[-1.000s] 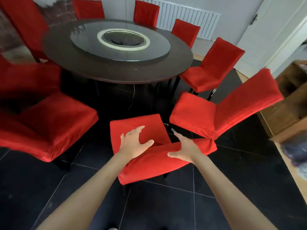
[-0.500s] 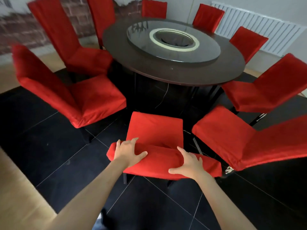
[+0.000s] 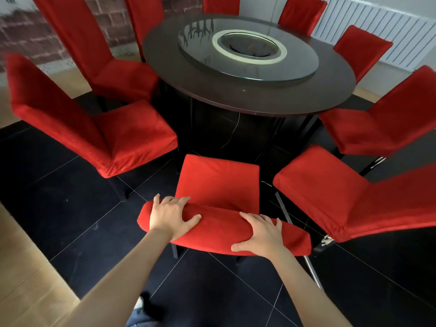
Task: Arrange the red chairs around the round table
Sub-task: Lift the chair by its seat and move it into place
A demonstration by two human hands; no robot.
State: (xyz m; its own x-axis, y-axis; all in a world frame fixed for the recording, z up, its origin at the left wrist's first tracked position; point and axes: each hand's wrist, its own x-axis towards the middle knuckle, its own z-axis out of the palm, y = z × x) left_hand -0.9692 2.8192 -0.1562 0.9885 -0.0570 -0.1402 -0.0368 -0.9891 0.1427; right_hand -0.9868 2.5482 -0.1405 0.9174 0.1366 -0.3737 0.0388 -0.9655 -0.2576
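grip: left hand [image 3: 171,217] and right hand [image 3: 264,234] both on the top rail of the near chair [image 3: 218,182]; fingers curl over the front of the rail, thumbs on the near side; clamped on the padded cover
chair position: seat faces the round table [image 3: 247,90], front edge short of the table rim; sits between the left neighbour chair [image 3: 94,128] and the right neighbour chair [image 3: 330,197]
risk 1: gap on the right is tight; a skewed push likely knocks seat corner into the right neighbour chair, shifts it out of line
risk 2: cover is loose fabric; grip may slide on it rather than move the frame; chair lags or twists
risk 3: legs on dark tile floor [image 3: 70,197]; could catch on a grout line, chair tips forward
risk 4: overshoot; seat front hits the table base, hidden in shadow, can't judge clearance
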